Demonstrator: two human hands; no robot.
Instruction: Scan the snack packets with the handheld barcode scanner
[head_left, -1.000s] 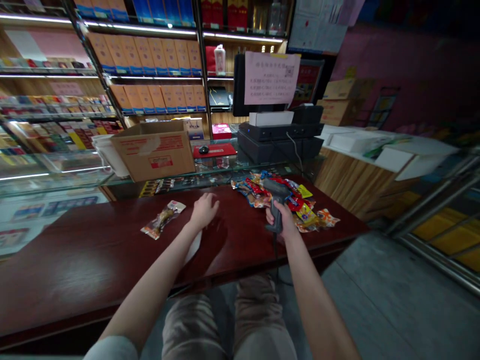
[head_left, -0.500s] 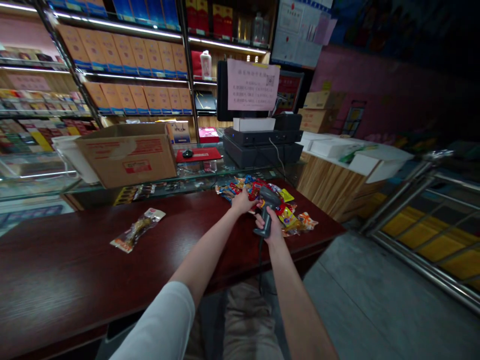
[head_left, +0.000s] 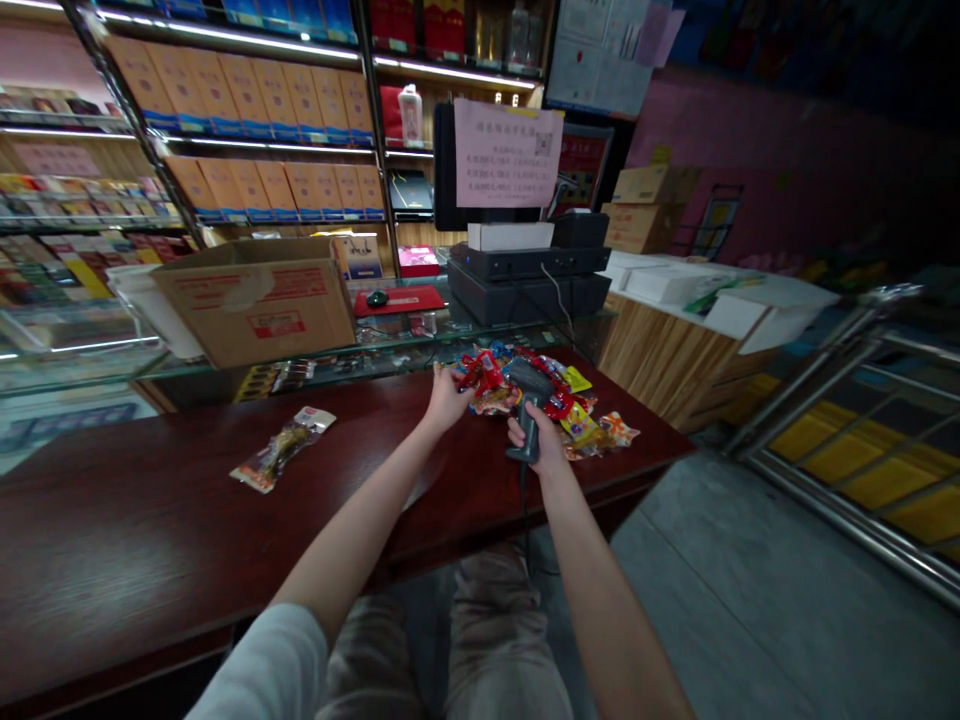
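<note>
My right hand (head_left: 545, 440) is wrapped around the grip of a dark barcode scanner (head_left: 529, 432), whose head points over a heap of small snack packets (head_left: 577, 425). Its cord hangs down past the table edge. At the left end of the heap, my left hand (head_left: 448, 398) is closed on a shiny red snack packet (head_left: 482, 370); its fingertips are partly hidden. Blue, yellow and orange wrappers lie around the scanner. A clear packet of brown food (head_left: 285, 448) rests by itself on the dark wooden table (head_left: 150, 520), well left of both hands.
Behind the table runs a glass counter (head_left: 390, 352) with an open cardboard box (head_left: 259, 315), a mouse (head_left: 376, 298) on a red mat, and a till with a monitor (head_left: 445, 170). Boxed goods fill the shelves behind. At right stands a metal railing (head_left: 810, 410).
My left hand has moved left from beside the scanner and now has a red packet in it. The scanner stays in my right hand, nearly in place. The view has shifted slightly.
</note>
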